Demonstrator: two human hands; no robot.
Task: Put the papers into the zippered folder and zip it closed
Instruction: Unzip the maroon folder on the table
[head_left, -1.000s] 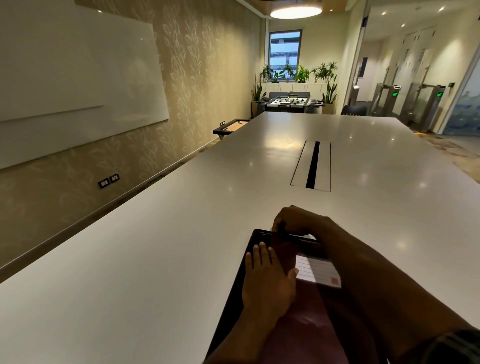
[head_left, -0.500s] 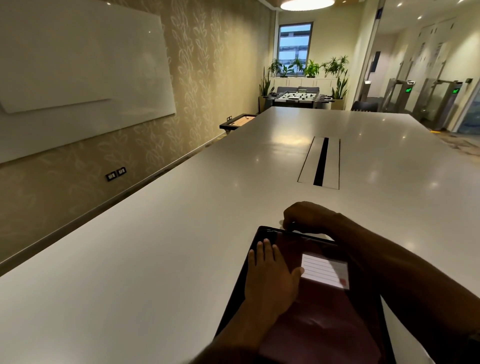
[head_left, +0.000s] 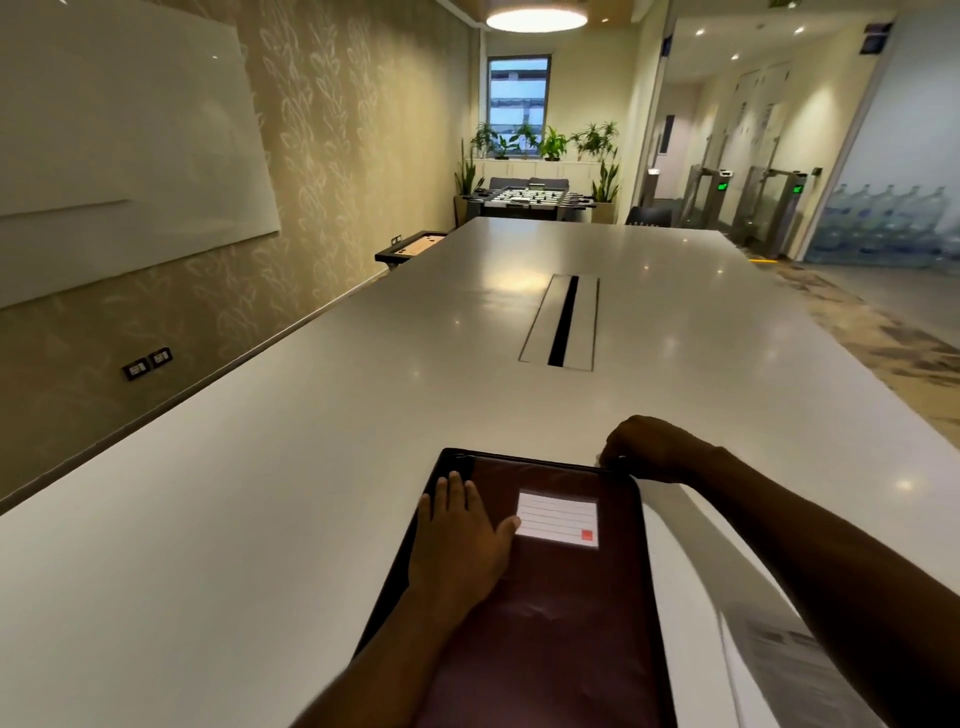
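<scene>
**A:** From the head camera: your dark maroon zippered folder (head_left: 561, 623) lies flat on the white surface (head_left: 260, 519) right in front of you. Its long axis runs from 6 o'clock out to 12 o'clock, and the white lined label (head_left: 558, 518) faces up.

**B:** Your left hand (head_left: 460, 545) rests on the cover toward the folder's 11 o'clock corner. Its fingers (head_left: 456, 488) are straight and spread, pressing down and gripping nothing.

**A:** Your right hand (head_left: 649, 449) is the one on the job. It sits at the folder's 1 o'clock corner with its fingers (head_left: 610, 452) curled tight and pinching the edge where the zip turns. They hide the pull itself, so you can't be told for sure that it is between them.

**B:** Mind the printed white papers (head_left: 769, 660). They lie outside the folder, just beside its long edge at 4 o'clock, partly under your right forearm.

**A:** So the zip probably has to run open down that 3 o'clock side, toward you. Your right hand is the nearer one for that, while your left pins the cover.
</scene>
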